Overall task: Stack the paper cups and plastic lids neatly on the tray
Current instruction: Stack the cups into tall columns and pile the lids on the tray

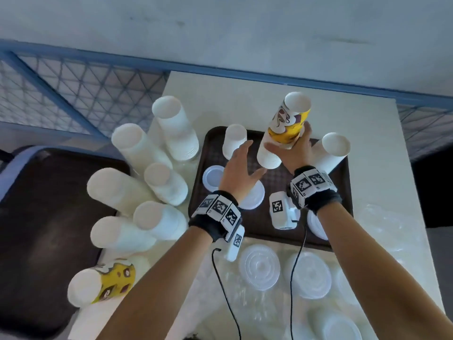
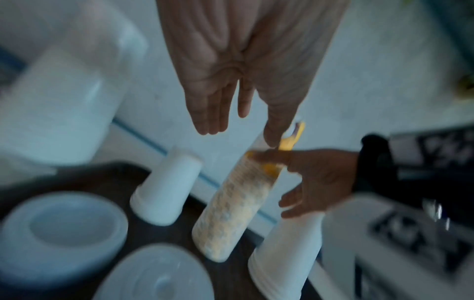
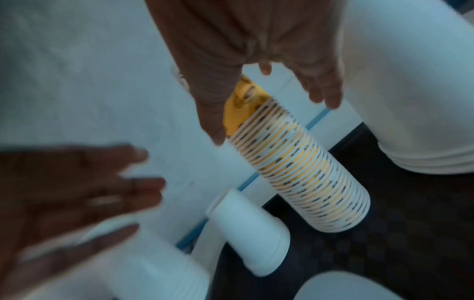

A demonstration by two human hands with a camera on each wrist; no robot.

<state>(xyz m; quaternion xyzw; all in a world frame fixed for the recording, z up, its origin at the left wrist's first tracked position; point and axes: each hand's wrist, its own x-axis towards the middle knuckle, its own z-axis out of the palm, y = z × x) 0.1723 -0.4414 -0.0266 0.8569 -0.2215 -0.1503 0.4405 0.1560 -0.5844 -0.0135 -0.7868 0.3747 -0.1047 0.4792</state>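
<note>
A tall stack of yellow-patterned paper cups stands upside down and tilted on the brown tray. My right hand grips it near the top, thumb on one side and fingers on the other. My left hand hovers open just left of the stack with fingers spread and holds nothing. On the tray stand a short white cup stack and a taller white stack. White plastic lids lie on the tray's left part.
Several white cup stacks crowd the table left of the tray. Another yellow-patterned stack lies at the front left. Clear plastic lids sit on the table in front of the tray. A second dark tray lies at far left.
</note>
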